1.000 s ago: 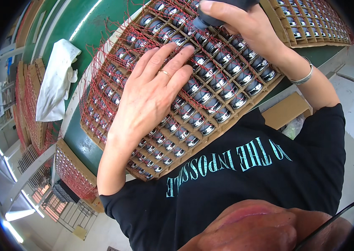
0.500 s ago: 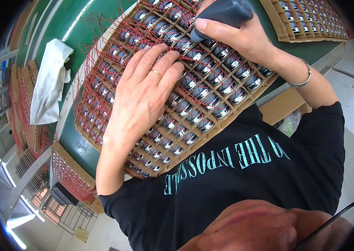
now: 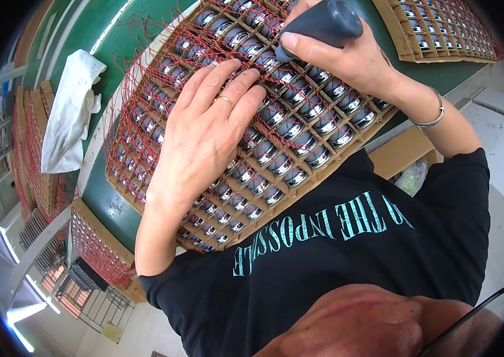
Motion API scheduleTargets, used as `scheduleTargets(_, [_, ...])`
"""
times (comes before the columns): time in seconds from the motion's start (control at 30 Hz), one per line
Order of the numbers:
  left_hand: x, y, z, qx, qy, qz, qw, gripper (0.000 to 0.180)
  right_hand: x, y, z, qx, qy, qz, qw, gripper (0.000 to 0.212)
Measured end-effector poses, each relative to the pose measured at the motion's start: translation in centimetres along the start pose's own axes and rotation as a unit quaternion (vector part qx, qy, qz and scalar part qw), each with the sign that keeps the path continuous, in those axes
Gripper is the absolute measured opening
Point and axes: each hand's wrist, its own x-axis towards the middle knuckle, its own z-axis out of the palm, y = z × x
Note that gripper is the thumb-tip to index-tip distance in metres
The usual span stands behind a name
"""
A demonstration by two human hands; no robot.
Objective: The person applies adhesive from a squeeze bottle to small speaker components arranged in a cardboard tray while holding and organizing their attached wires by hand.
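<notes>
A cardboard tray (image 3: 329, 168) with a grid of dividers lies in front of me, tilted in the view. Its cells hold many small round metal parts (image 3: 318, 157) with dark grey tops and thin red wires (image 3: 136, 77) that spill over the far left side. My left hand (image 3: 204, 131) rests flat on the parts and wires, fingers stretched out; what lies beneath its palm is hidden. Wrapped round a dark squeeze bottle (image 3: 326, 25), my right hand (image 3: 356, 62) holds it tilted, tip down over the tray's far part.
Another filled cardboard tray (image 3: 409, 50) sits at the far right of the green table (image 3: 109, 205). A white cloth (image 3: 70, 113) lies at the left edge. More trays (image 3: 100, 238) with red wires stand at the left. An open cardboard box (image 3: 401, 152) is below the table's right edge.
My right hand and the bottle have shifted slightly to the right and nearer. The left hand has moved a little to the right, still flat on the parts.
</notes>
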Motion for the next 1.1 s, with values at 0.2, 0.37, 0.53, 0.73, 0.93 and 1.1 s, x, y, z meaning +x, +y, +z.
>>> scheduleTargets(0.2, [-0.1,-0.1,0.1,0.002,0.003,0.004,1.000,0.052,0.1,-0.1,0.1,-0.006,0.007,0.005,1.000,0.016])
scheduleTargets(0.37, [0.0,-0.1,0.0,0.006,0.001,0.005,1.000,0.052,0.1,-0.1,0.1,-0.016,-0.003,0.015,1.000,0.017])
scheduleTargets(0.53, [-0.2,0.0,-0.5,0.008,-0.002,0.005,1.000,0.053,0.2,-0.4,-0.4,-0.029,0.014,0.023,0.999,0.017])
scheduleTargets(0.73, [-1.7,-0.3,-3.1,0.044,0.005,-0.043,0.998,0.046,0.2,0.6,-0.7,-0.017,0.027,0.012,0.999,0.020])
scheduleTargets(0.93, [-4.6,-1.4,-4.3,0.046,0.029,-0.099,0.994,0.050,0.1,0.8,-0.6,0.012,0.018,0.009,1.000,0.020])
scheduleTargets(1.1, [-6.0,-1.8,-4.5,0.045,0.034,-0.134,0.989,0.046,0.1,0.6,-0.6,0.017,0.011,0.016,1.000,0.020])
